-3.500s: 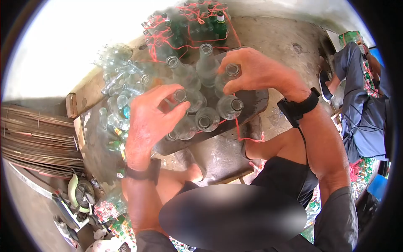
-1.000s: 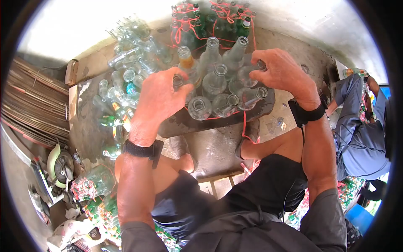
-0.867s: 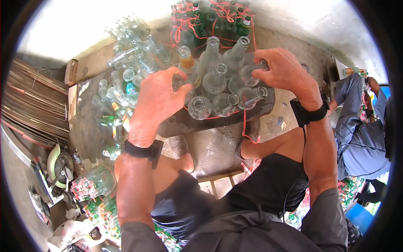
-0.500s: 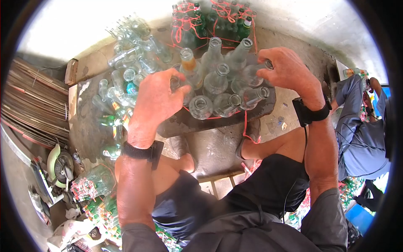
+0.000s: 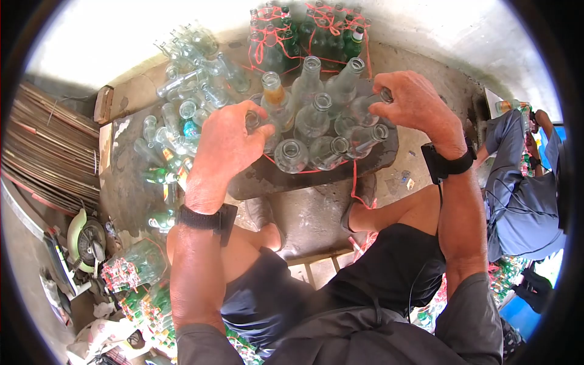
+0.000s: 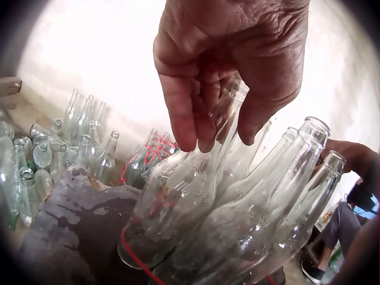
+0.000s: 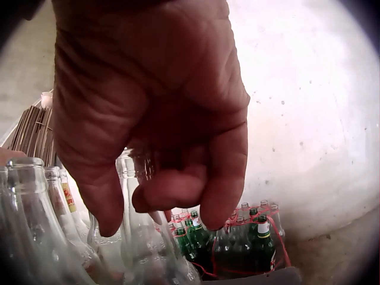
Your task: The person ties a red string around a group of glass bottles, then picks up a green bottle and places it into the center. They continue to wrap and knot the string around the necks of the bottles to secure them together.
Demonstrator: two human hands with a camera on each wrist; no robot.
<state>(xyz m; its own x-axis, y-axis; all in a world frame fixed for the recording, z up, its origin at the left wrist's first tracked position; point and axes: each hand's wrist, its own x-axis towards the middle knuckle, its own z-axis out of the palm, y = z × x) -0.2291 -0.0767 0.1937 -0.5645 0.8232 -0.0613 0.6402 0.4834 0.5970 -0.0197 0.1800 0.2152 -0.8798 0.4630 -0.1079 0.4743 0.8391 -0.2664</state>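
Several clear glass bottles stand clustered on a dark slab with red string under them. My left hand grips the neck of a clear bottle at the cluster's left edge; its fingers curl round the top. My right hand holds the neck of another clear bottle at the right edge, fingers and thumb bent round its mouth. One bottle in the back row has amber liquid in its neck.
Loose clear bottles lie piled left of the slab. A bundle of green bottles tied with red string stands behind. Stacked cardboard lies far left, a fan below it. Another person sits at right.
Both hands stay on their bottle necks. Since 3.5 s ago more bottles have joined the cluster and the right hand has shifted to the right edge.
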